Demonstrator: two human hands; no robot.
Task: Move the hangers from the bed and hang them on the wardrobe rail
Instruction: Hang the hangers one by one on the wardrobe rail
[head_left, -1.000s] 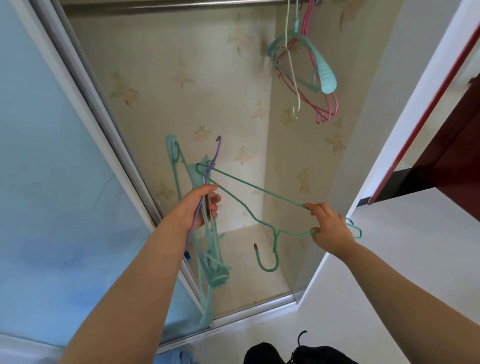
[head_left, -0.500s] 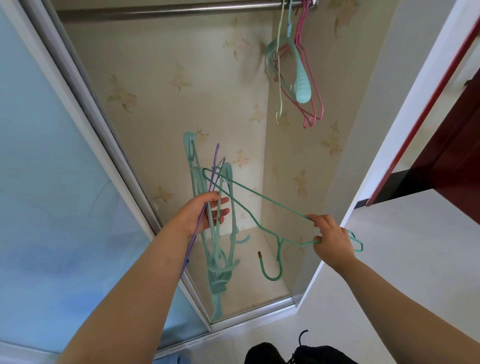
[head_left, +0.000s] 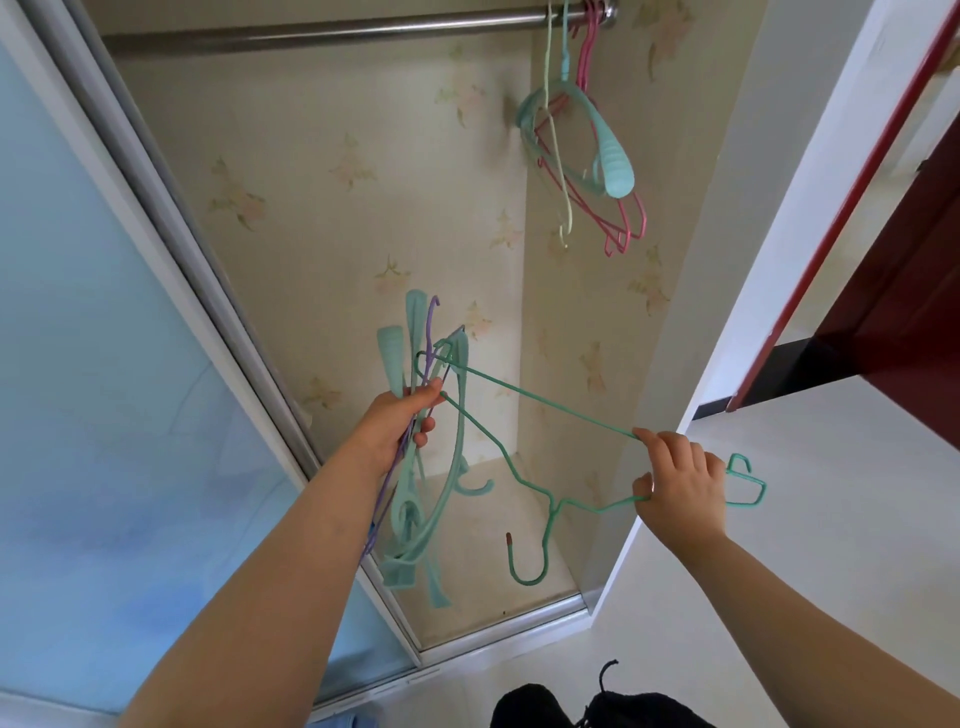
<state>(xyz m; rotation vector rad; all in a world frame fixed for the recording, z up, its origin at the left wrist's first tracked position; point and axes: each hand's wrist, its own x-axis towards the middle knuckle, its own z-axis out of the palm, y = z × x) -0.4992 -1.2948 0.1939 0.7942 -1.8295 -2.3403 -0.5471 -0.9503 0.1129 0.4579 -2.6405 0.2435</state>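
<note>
You find no readable text, label, brand, number or sign on any surface in this view; the wallpaper carries only a floral pattern.

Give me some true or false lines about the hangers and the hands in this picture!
1. The right hand holds a green wire hanger. True.
2. The left hand is empty. False: it grips a bunch of hangers.
3. Some hangers already hang on the rail. True: pink hangers and others hang at its right end.
4. The green wire hanger's hook points up. False: it points down, toward the wardrobe floor.
</note>
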